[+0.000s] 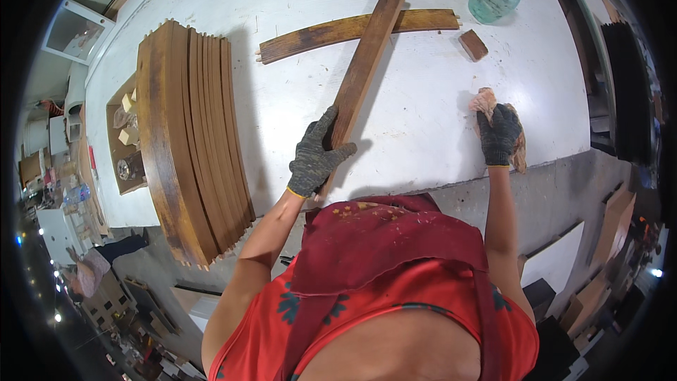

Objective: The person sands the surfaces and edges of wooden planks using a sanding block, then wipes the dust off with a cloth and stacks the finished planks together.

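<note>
In a dark knitted glove, my left hand [319,153] grips the near part of a long brown wooden slat [364,56], thumb on one side and fingers on the other. The slat's far end, with small dowels sticking out, lies across a second, darker-stained slat [310,38] with dowels at its ends. My right hand [499,130], gloved the same way, is closed on a crumpled pinkish-tan rag [484,102] resting on the white table near its front edge. Beyond the rag lies a small reddish-brown block [473,46].
A row of doweled slats [201,127] stands on edge at the left, jutting past the front edge of the white table [423,120]. Beside it is a cardboard box [116,137] of small parts. A clear bottle with a green cap [493,0] lies at the far right.
</note>
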Demonstrator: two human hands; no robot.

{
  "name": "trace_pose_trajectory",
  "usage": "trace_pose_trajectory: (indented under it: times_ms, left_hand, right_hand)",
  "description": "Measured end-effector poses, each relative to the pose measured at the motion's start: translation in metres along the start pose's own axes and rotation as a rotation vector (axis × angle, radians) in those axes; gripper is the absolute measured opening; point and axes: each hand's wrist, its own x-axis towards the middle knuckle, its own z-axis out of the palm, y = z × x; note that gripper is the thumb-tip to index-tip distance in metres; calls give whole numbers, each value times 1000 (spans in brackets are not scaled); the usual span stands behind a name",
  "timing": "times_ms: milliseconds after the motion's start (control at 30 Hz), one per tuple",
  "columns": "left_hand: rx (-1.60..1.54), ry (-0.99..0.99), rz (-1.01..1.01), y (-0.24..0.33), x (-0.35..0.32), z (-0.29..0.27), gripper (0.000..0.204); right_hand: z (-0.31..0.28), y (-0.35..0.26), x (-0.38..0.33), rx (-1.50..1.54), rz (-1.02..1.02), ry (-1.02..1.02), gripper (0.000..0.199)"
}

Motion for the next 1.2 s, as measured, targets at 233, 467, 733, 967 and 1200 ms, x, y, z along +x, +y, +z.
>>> trace_pose_trajectory:
  times_ms: [233, 467, 733, 967, 1200]
  left_hand:
    - [411, 214, 172, -31, -12, 9, 99]
    - [529, 237, 145, -41, -42, 14, 97]
    - [500, 334, 157, -44, -45, 21, 86]
    - [407, 409, 184, -30, -42, 22, 79]
    - [400, 365, 188, -38, -41, 16, 89]
  right_hand:
    - [-41, -65, -4, 1034, 63, 201, 34]
    - [-45, -208, 32, 629, -570, 303, 19]
    - [-3, -248, 79, 559, -584, -104, 39]
    - [34, -215, 230, 93, -187, 239, 34]
    - [11, -267, 39, 483, -662, 206, 23]
